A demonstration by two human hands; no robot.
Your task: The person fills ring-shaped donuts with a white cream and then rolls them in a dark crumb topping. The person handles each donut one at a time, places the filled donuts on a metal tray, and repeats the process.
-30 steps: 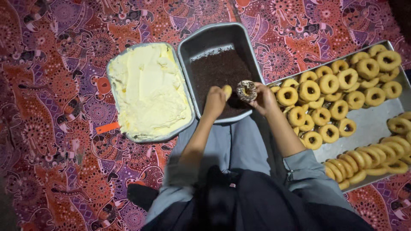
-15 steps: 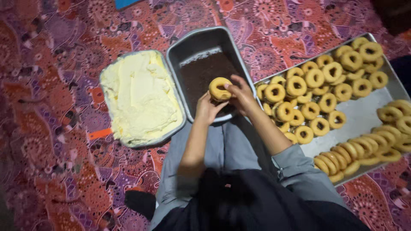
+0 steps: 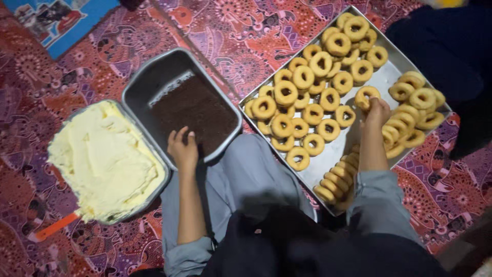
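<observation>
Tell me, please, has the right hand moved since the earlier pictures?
Yes. The right hand has swung right, away from the pan of brown crumbs where it held a doughnut, and now holds a doughnut over the tray.

Golden-brown doughnuts (image 3: pixel 328 87), pale yellow cream (image 3: pixel 102 159), dark brown sprinkles (image 3: pixel 197 113), red-purple paisley cloth (image 3: pixel 241 36).

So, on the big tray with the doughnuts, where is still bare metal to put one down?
On the doughnut tray, bare metal runs as a diagonal strip between the big left cluster of doughnuts and the right pile, beside the right hand holding a doughnut. The left cluster and the near row are crowded. The dark-crumb pan has a bare far end; the left hand rests at its near rim.
</observation>
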